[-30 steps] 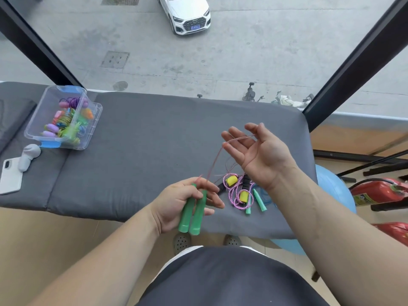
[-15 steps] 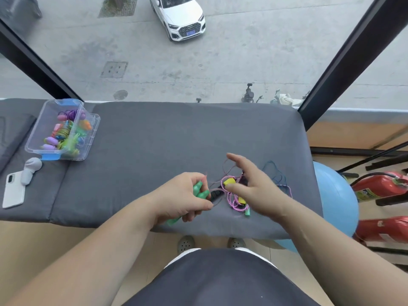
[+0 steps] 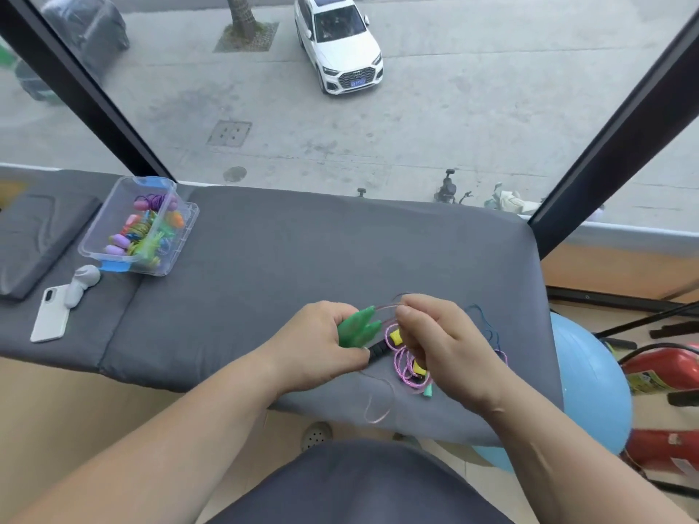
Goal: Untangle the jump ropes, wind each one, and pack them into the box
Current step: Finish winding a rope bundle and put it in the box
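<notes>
Green handles [image 3: 357, 329], two side by side, sit clamped in the left hand [image 3: 314, 346], whose fingers curl round them; their tapered ends point up and to the right. A thin pink rope [image 3: 386, 307] runs from those ends to the right hand [image 3: 446, 346], just beside the left, where thumb and forefinger pinch it and the other fingers are curled. Lower down, more of the same rope lies in a slack loop near the front edge of the grey padded surface [image 3: 283, 259].

Under and between the hands lies the tangle: a pink-purple rope [image 3: 406, 366] with yellow handles [image 3: 396, 337], a black handle [image 3: 378, 350] touching the left hand's fingers, a teal handle end [image 3: 428, 391] poking out below, and a dark blue rope [image 3: 488, 327] trailing past the right hand. How these cross one another cannot be made out.

Well apart, at the far left of the surface, stands the clear plastic box [image 3: 99, 221] with blue clasps, lid off, holding wound ropes [image 3: 151, 228] in purple, orange, green and pink. Just in front of it lie a pale grey gadget [image 3: 81, 283] and a white phone [image 3: 49, 319].

Beyond the right end of the surface are a blue ball [image 3: 590, 391] and red extinguishers [image 3: 665, 368]. Through the glass, a white car [image 3: 340, 43] stands on the street below.
</notes>
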A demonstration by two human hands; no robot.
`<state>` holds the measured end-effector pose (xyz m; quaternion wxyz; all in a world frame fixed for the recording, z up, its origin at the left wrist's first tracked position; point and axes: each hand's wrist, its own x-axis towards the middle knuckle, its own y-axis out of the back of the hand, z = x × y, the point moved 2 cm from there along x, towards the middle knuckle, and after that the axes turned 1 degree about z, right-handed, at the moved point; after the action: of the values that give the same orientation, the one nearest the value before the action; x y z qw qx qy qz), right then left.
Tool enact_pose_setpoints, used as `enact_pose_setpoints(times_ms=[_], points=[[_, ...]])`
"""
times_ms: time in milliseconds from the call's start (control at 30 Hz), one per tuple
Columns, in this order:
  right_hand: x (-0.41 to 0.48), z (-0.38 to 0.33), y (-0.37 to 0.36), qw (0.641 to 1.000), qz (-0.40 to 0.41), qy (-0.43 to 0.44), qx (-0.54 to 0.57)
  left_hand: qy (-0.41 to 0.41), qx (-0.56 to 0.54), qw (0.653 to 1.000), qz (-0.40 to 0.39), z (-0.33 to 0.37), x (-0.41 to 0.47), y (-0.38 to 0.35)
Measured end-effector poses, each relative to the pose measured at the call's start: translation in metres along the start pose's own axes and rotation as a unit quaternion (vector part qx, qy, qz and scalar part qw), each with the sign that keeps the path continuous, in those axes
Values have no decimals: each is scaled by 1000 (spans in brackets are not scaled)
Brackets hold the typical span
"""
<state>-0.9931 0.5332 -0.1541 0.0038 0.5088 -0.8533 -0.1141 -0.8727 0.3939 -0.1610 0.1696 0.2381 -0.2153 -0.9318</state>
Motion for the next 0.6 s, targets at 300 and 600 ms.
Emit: enact_pose_setpoints(times_ms=[300, 600], points=[[8, -12, 24, 999, 39, -1, -38, -20, -177, 984, 20, 30, 5, -3], [-19, 0, 22, 976, -34, 9, -213, -13, -462, 884, 66, 42, 14, -44]])
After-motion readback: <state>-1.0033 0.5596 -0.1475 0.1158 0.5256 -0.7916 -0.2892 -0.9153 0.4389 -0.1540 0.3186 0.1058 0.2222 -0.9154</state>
